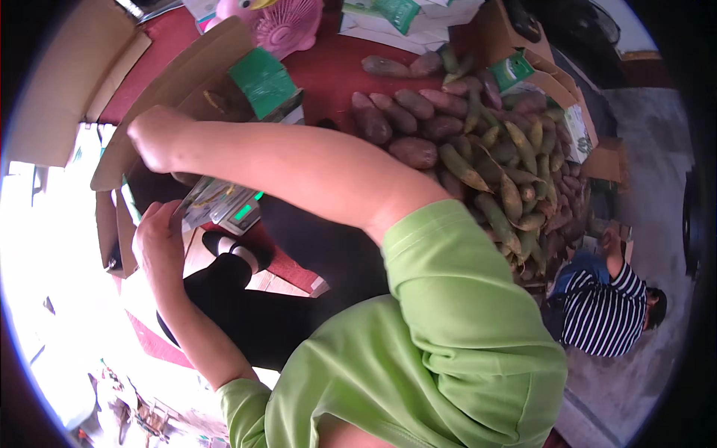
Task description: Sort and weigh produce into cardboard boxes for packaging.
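Reaching over cardboard box [179, 73]: right hand [158, 139]

I see cardboard box [179, 86] | brown inner faces | open, flaps splayed | interior partly hidden | left side of my view

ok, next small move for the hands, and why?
I'd probably steady the near edge of the cardboard box with the left hand before shifting the right hand: both are at the box, its long flap is open, and what the right hand grips is unclear.
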A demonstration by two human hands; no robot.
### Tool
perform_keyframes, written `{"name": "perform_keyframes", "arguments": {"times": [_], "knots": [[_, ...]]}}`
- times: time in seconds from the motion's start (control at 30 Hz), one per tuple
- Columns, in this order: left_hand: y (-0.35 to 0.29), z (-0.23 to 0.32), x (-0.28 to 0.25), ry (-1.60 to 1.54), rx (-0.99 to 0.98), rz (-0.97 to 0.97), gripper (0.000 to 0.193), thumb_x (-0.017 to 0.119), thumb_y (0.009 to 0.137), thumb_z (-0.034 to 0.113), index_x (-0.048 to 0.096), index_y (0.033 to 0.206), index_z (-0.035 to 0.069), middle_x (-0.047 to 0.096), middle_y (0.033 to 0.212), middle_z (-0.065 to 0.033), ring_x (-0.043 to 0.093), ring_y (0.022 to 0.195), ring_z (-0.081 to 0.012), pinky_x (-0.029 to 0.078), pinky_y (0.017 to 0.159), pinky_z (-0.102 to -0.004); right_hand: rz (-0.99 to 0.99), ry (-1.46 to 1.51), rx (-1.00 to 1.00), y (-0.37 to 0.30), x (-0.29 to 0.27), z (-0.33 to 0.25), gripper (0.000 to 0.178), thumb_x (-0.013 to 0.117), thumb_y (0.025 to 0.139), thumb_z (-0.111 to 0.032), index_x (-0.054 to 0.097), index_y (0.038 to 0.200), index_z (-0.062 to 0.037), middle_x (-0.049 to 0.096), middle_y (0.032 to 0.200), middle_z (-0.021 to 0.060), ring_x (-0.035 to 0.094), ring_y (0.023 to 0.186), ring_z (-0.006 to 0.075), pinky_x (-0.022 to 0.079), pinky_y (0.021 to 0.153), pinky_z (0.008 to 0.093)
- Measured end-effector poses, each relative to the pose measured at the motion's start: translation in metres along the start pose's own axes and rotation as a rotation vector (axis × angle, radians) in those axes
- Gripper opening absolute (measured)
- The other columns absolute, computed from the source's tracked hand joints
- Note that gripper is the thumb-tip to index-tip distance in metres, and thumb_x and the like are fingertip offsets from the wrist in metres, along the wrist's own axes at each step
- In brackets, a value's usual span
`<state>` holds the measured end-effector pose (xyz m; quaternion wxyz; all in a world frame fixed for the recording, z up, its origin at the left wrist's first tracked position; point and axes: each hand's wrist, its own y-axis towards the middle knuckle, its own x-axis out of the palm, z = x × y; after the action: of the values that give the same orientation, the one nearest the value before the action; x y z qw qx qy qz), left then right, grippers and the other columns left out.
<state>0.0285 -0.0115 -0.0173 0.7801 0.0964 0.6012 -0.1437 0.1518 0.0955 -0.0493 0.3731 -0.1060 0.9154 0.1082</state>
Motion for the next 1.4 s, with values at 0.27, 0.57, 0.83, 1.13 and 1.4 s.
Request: {"name": "perform_keyframes", "arguments": {"times": [0.27,0.57,0.83,1.13,1.4], "knots": [[-0.002,-0.002,0.001,0.059,0.05,0.014,0.014,0.061,0.08,0.008,0.068,0.093,0.006,0.059,0.08,-0.0126,0.059,0.073,-0.0329,0.045,0.064,-0.0395,0.355,0.309,-0.159,-0.078,-0.062,0.004,0.008,0.063,0.075,-0.008,0.065,0.082,-0.006,0.067,0.081,0.0107,0.065,0.08,0.0263,0.05,0.07,0.0389],[-0.003,-0.007,0.003,0.001,0.074,0.012,0.012,0.062,0.08,0.005,0.066,0.091,0.003,0.058,0.077,-0.0128,0.058,0.068,-0.0302,0.044,0.062,-0.0366,0.804,0.376,-0.039,-0.167,-0.09,0.076,0.009,0.065,0.075,-0.005,0.062,0.084,-0.003,0.064,0.083,0.008,0.062,0.08,0.0212,0.048,0.072,0.032],[0.005,-0.006,0.006,-0.016,0.035,-0.061,0.014,0.061,0.082,0.009,0.066,0.092,0.0,0.059,0.079,-0.0132,0.059,0.071,-0.0276,0.044,0.066,-0.035,0.638,-0.444,0.665,-0.292,-0.061,0.253,0.037,0.07,0.072,-0.019,0.058,0.106,-0.0086,0.057,0.111,0.0148,0.054,0.104,0.0343,0.046,0.086,0.0438],[-0.001,-0.008,0.0,-0.014,-0.049,-0.058,0.017,0.059,0.084,0.014,0.066,0.092,0.001,0.06,0.08,-0.0132,0.06,0.074,-0.0282,0.044,0.071,-0.0354,-0.002,-0.733,1.416,-0.467,-0.075,0.318,0.074,0.074,0.072,-0.029,0.036,0.134,-0.0152,0.038,0.138,0.0072,0.041,0.124,0.0298,0.04,0.095,0.0528],[-0.001,0.0,-0.003,0.019,-0.072,-0.019,0.015,0.062,0.079,0.001,0.067,0.093,0.003,0.058,0.078,-0.0117,0.059,0.071,-0.0273,0.044,0.064,-0.0331,0.0,-0.537,1.621,-0.452,-0.049,0.313,0.066,0.076,0.069,-0.031,0.047,0.125,-0.0113,0.05,0.123,0.0102,0.047,0.119,0.0301,0.045,0.089,0.0497]]}}
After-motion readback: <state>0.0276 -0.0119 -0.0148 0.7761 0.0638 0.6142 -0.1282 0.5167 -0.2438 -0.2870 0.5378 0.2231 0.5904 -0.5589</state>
